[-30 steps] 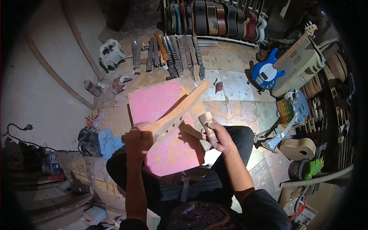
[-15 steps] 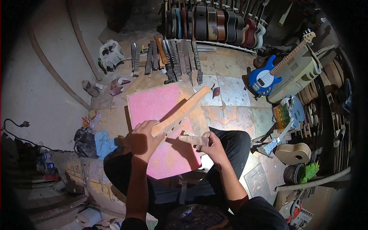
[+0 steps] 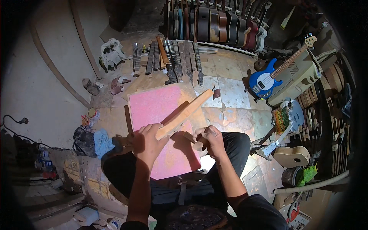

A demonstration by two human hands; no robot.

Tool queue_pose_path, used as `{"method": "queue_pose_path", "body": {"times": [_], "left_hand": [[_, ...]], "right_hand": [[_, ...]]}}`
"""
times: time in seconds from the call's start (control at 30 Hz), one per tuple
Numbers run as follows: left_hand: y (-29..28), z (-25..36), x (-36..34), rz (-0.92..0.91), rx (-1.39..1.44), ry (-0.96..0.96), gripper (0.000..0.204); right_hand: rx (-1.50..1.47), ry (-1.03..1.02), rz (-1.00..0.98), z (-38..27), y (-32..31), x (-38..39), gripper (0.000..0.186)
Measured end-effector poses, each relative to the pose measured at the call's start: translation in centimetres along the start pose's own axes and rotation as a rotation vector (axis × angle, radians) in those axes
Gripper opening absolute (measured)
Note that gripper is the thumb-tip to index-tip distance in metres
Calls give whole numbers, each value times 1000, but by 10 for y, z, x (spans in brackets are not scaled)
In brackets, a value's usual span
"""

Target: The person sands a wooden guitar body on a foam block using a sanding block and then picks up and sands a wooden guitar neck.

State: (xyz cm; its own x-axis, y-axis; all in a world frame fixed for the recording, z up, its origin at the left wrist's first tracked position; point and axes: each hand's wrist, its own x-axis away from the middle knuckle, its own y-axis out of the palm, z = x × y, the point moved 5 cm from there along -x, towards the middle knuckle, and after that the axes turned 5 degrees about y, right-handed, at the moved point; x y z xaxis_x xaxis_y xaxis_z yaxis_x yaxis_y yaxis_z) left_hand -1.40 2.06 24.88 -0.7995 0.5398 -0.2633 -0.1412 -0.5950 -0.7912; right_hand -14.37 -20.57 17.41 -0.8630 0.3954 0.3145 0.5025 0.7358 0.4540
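Observation:
My left hand (image 3: pixel 147 142) is closed round the near end of an orange-brown wooden guitar neck (image 3: pixel 188 111). The neck slants up and to the right over a pink-topped board (image 3: pixel 153 101) in front of my lap. My right hand (image 3: pixel 214 141) is over the board's right edge, just above my right knee. Pinched in its fingers is a small tan piece that looks like folded sandpaper (image 3: pixel 198 146); the fingers hide part of it. This piece is apart from the neck.
Several fretted necks (image 3: pixel 178 57) lie in a row beyond the board. Guitars (image 3: pixel 212 25) hang at the back. A blue bass guitar (image 3: pixel 264 80) leans at the right, with a pale guitar body (image 3: pixel 291 156) nearer. A blue cloth (image 3: pixel 102 143) lies left.
My right hand has moved a little up and right, and its folded piece has turned in the fingers. The neck has shifted slightly to the right with my left hand.

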Motion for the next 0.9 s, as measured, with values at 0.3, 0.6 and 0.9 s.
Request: {"method": "queue_pose_path", "body": {"times": [0.3,0.6,0.9], "left_hand": [[0,23,13,66,25,18,38],[3,33,19,72,-38,-28,39],[4,32,20,73,-104,-25,37]], "right_hand": [[591,-301,-118,-9,22,1,33],[1131,-804,-81,-20,59,1,36],[1093,-596,-63,-6,77,23,59]]}}
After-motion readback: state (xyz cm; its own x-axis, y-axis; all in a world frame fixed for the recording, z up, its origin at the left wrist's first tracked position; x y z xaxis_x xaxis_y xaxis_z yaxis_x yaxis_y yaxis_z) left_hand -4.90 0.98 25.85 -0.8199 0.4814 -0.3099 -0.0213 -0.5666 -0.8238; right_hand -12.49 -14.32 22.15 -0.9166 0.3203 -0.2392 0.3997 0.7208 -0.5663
